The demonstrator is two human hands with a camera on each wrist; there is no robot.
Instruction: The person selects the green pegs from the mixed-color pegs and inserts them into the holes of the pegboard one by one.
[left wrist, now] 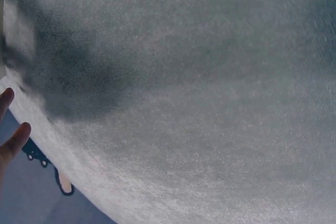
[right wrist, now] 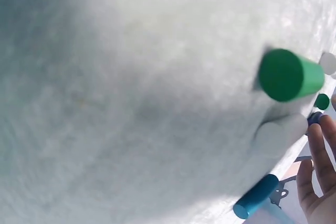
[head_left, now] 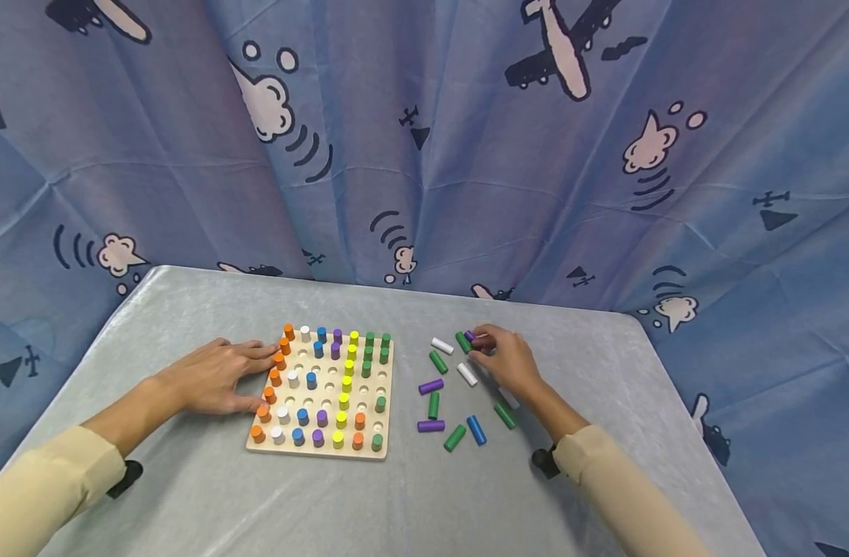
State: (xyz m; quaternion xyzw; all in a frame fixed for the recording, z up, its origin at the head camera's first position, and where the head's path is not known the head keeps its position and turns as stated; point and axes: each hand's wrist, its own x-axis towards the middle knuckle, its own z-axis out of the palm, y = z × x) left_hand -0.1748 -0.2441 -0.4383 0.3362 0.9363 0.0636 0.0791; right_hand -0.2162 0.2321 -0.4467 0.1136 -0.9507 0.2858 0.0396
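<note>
Right hand [head_left: 505, 362]: fingertips at a purple peg [head_left: 469, 336], well right of the board [head_left: 347, 452]; pinched or merely touched, cannot tell. Green peg [head_left: 463, 343] just beside. Left hand [head_left: 218, 377] spread, at the board's left edge. Step, my reading: picking up a peg. Next move calls for a clean pinch, neighbour undisturbed. Board part-filled; loose pegs [head_left: 431, 387] scattered on counter [head_left: 257, 510].

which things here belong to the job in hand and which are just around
Likely in the job:
pegboard
pegs in it
loose pegs
left hand, at the pegboard's edge
right hand, at a purple peg

Just around:
patterned curtain
grey tabletop
</note>
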